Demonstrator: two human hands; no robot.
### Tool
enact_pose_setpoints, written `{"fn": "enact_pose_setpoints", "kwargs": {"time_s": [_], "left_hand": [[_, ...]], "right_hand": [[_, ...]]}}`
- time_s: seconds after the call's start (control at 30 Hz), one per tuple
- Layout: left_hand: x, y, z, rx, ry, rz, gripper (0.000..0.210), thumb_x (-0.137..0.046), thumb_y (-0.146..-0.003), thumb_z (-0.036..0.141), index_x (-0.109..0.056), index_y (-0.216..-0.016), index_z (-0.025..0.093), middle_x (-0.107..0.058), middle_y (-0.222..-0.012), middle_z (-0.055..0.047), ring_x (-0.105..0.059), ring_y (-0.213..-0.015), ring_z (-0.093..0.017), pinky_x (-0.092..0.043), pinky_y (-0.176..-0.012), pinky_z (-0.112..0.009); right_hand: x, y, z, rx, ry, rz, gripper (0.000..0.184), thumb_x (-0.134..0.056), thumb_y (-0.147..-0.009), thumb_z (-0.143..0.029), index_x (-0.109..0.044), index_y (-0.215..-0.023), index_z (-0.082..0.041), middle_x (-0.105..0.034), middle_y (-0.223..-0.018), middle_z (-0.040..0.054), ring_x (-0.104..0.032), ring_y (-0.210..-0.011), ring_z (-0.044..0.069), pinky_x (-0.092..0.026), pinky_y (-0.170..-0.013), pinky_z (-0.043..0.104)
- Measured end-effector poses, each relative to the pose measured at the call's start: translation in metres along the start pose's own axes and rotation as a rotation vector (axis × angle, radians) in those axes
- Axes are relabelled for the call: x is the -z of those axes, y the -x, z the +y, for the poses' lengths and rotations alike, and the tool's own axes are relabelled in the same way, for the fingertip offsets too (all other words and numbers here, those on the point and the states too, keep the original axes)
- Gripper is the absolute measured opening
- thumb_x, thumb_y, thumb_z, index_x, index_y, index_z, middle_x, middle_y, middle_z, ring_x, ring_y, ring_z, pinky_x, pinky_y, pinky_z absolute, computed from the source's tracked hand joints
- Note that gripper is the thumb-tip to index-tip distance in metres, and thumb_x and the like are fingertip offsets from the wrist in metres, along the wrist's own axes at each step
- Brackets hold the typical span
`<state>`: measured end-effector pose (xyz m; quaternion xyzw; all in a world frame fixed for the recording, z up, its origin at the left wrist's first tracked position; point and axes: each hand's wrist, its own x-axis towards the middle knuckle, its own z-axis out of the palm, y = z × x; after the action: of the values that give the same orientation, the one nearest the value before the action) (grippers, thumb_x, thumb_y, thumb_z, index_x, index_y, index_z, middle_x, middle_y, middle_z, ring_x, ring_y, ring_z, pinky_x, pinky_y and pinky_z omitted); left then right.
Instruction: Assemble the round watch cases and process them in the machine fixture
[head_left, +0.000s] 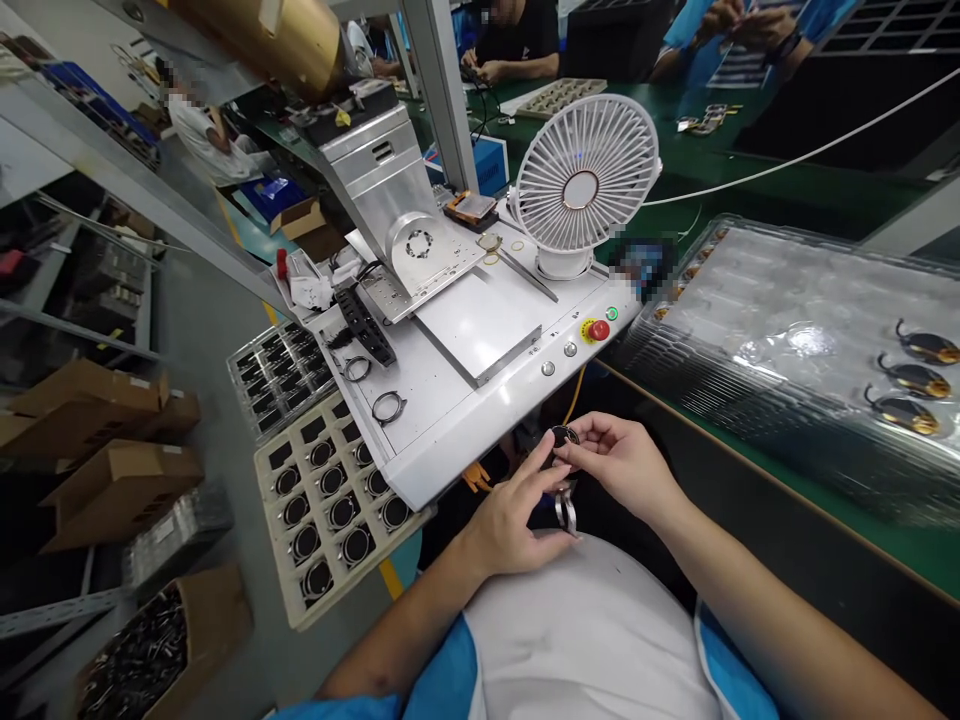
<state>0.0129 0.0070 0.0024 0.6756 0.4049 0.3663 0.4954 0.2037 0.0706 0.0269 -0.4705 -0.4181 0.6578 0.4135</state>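
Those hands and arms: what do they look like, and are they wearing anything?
Left hand and right hand wear no gloves. Both forearms are bare, with no watch or bracelet visible. Blue cloth borders the white top.

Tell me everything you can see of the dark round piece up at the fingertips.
The dark round piece is small, with a black face and a thin lighter rim. It is held in the air near the front edge of the white machine base. The right hand pinches it; the left hand reaches its left side. Part is covered; its material and underside cannot be made out.
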Motion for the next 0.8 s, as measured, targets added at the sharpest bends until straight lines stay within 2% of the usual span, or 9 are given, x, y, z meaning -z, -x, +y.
{"fn": "enact_pose_setpoints", "kwargs": {"time_s": [0.07, 0.13, 0.2, 0.27, 0.37, 0.47, 0.57, 0.67, 0.8], "left_hand": [[0.001, -0.001, 0.000, -0.001, -0.088, -0.039, 0.083, -0.084, -0.077, 0.017, -0.051, -0.153, 0.025, -0.035, -0.168, -0.017, -0.062, -0.134, -0.042, -0.054, -0.109, -0.053], [0.003, -0.002, -0.001, 0.003, -0.130, -0.072, 0.087, -0.082, -0.078, 0.015, -0.045, -0.157, 0.026, -0.036, -0.168, -0.016, -0.055, -0.141, -0.042, -0.050, -0.113, -0.054], [0.004, -0.003, -0.002, 0.011, -0.091, -0.100, 0.091, -0.082, -0.076, 0.013, -0.044, -0.157, 0.027, -0.037, -0.168, -0.016, -0.061, -0.136, -0.041, -0.051, -0.112, -0.053], [0.004, -0.003, -0.004, 0.015, 0.029, -0.087, 0.092, -0.086, -0.072, 0.013, -0.048, -0.155, 0.028, -0.038, -0.167, -0.017, -0.071, -0.122, -0.037, -0.054, -0.109, -0.051], [0.003, -0.001, -0.009, 0.014, 0.275, 0.063, 0.084, -0.091, -0.069, 0.017, -0.057, -0.146, 0.025, -0.052, -0.157, -0.020, -0.074, -0.116, -0.034, -0.057, -0.105, -0.049], [0.004, -0.001, -0.015, 0.043, 0.461, 0.245, 0.066, -0.092, -0.072, 0.026, -0.064, -0.132, 0.020, -0.073, -0.131, -0.017, -0.071, -0.121, -0.033, -0.055, -0.108, -0.048], [0.005, -0.004, -0.020, 0.043, 0.571, 0.379, 0.060, -0.096, -0.068, 0.036, -0.069, -0.119, 0.020, -0.078, -0.122, -0.013, -0.074, -0.115, -0.029, -0.056, -0.106, -0.044], [0.003, -0.005, -0.023, 0.006, 0.665, 0.408, 0.060, -0.097, -0.065, 0.037, -0.071, -0.116, 0.024, -0.079, -0.122, -0.010, -0.076, -0.110, -0.027, -0.060, -0.100, -0.042], [0.001, -0.004, -0.025, -0.063, 0.681, 0.382, 0.060, -0.098, -0.064, 0.031, -0.074, -0.119, 0.026, -0.080, -0.121, -0.009, -0.078, -0.109, -0.029, -0.066, -0.090, -0.039]], "right_hand": [[0.003, -0.001, 0.000, -0.058, -0.046, -0.048, 0.043, -0.101, -0.051, -0.041, -0.070, -0.071, -0.019, -0.070, -0.068, 0.0023, -0.069, -0.063, 0.019, -0.063, -0.063, 0.031], [0.005, -0.001, 0.001, -0.099, -0.089, -0.060, 0.044, -0.102, -0.051, -0.041, -0.070, -0.070, -0.018, -0.070, -0.068, 0.0019, -0.070, -0.062, 0.018, -0.063, -0.064, 0.030], [0.006, 0.000, 0.002, -0.128, -0.127, -0.048, 0.045, -0.101, -0.053, -0.045, -0.070, -0.070, -0.017, -0.071, -0.067, 0.0023, -0.070, -0.061, 0.017, -0.063, -0.063, 0.029], [0.007, 0.001, 0.002, -0.167, -0.161, -0.040, 0.047, -0.100, -0.055, -0.047, -0.069, -0.070, -0.016, -0.071, -0.066, 0.0035, -0.070, -0.060, 0.016, -0.063, -0.062, 0.027], [0.006, 0.004, -0.001, -0.224, -0.214, -0.037, 0.047, -0.101, -0.056, -0.046, -0.067, -0.070, -0.016, -0.070, -0.065, 0.0039, -0.070, -0.062, 0.016, -0.061, -0.060, 0.025], [0.003, 0.007, -0.004, -0.236, -0.219, -0.050, 0.045, -0.100, -0.056, -0.045, -0.069, -0.070, -0.015, -0.070, -0.071, 0.0030, -0.067, -0.064, 0.013, -0.059, -0.060, 0.022], [-0.006, 0.013, -0.006, -0.277, -0.206, -0.107, 0.044, -0.099, -0.057, -0.045, -0.069, -0.069, -0.015, -0.070, -0.074, 0.0027, -0.063, -0.063, 0.012, -0.057, -0.060, 0.023], [-0.021, 0.020, -0.008, -0.313, -0.230, -0.158, 0.047, -0.099, -0.056, -0.045, -0.063, -0.066, -0.016, -0.068, -0.070, 0.0017, -0.064, -0.061, 0.013, -0.057, -0.061, 0.026], [-0.037, 0.027, -0.012, -0.239, -0.210, -0.098, 0.044, -0.095, -0.057, -0.033, -0.056, -0.069, -0.018, -0.065, -0.066, -0.0010, -0.060, -0.059, 0.012, -0.052, -0.058, 0.023]]}}
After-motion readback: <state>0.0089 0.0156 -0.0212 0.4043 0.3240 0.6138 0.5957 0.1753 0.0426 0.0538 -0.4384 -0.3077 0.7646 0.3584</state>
